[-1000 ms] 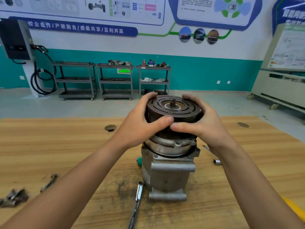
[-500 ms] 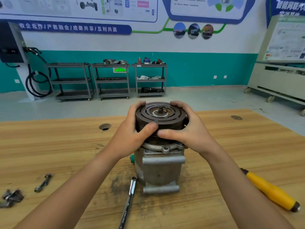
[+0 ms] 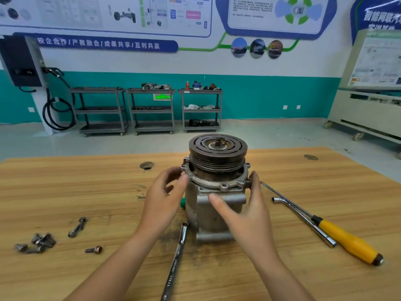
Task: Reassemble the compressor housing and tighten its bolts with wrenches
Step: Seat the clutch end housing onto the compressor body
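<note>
The grey compressor housing (image 3: 206,216) stands upright on the wooden table (image 3: 86,192), with the dark grooved pulley (image 3: 218,153) seated on top above the bolt flange (image 3: 217,185). My left hand (image 3: 165,200) hovers at the flange's left side with its fingers loose and holds nothing. My right hand (image 3: 247,211) is at the housing's right front. Its thumb lies straight across the front and its fingertips touch the flange's right edge. A chrome wrench (image 3: 175,257) lies in front of the housing.
Several loose bolts (image 3: 39,243) lie at the left, with two more bolts (image 3: 77,227) (image 3: 94,249) nearby. An L-shaped socket wrench (image 3: 303,220) and a yellow-handled screwdriver (image 3: 347,242) lie to the right. A round hole (image 3: 147,165) is in the table behind.
Both hands have let go of the pulley and dropped to the sides of the housing. The pulley now sits lower on the housing. The camera has tilted, showing more of the table.
</note>
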`<state>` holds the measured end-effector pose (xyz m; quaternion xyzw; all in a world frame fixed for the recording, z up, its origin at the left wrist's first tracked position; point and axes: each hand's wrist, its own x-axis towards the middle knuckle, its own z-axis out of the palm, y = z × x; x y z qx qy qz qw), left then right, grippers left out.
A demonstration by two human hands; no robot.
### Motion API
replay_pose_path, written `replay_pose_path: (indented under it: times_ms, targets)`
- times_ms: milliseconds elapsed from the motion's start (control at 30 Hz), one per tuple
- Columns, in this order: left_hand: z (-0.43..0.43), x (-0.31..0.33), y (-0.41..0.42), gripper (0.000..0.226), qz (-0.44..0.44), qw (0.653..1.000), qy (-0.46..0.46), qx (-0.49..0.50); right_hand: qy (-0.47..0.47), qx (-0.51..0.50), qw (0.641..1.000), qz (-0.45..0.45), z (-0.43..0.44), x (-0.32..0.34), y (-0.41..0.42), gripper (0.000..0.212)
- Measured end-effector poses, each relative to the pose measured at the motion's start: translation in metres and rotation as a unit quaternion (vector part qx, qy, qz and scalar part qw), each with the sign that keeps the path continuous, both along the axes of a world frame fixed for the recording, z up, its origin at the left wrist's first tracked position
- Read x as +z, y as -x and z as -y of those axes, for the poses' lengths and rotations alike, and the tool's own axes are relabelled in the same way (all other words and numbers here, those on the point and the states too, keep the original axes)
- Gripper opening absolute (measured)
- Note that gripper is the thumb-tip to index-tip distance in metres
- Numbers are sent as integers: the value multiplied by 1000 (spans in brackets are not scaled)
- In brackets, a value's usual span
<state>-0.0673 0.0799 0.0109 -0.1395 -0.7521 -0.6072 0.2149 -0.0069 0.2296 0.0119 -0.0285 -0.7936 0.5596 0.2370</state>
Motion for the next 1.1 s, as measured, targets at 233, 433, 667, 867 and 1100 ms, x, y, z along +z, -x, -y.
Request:
replay_pose_path:
  times_ms: [233, 433, 667, 867, 1100]
  targets:
    - [-14, -1, 3, 15, 49, 998, 8, -25, 23, -66, 997, -42, 25, -10, 5, 114]
    - [-21, -10, 5, 30, 15, 1000, -24, -9, 61, -108, 987, -98, 36, -18, 5, 105]
    - [-32, -12, -1, 32, -18, 998, -54, 14, 40, -149, 974, -168, 39, -24, 8, 90]
    - [-34, -15, 4, 38, -14, 996, -65, 51, 18, -176, 958, -225, 45, -22, 7, 74]
    - [-29, -7, 3, 34, 65, 991, -116, 10, -80, -226, 936, -258, 44, -22, 9, 72]
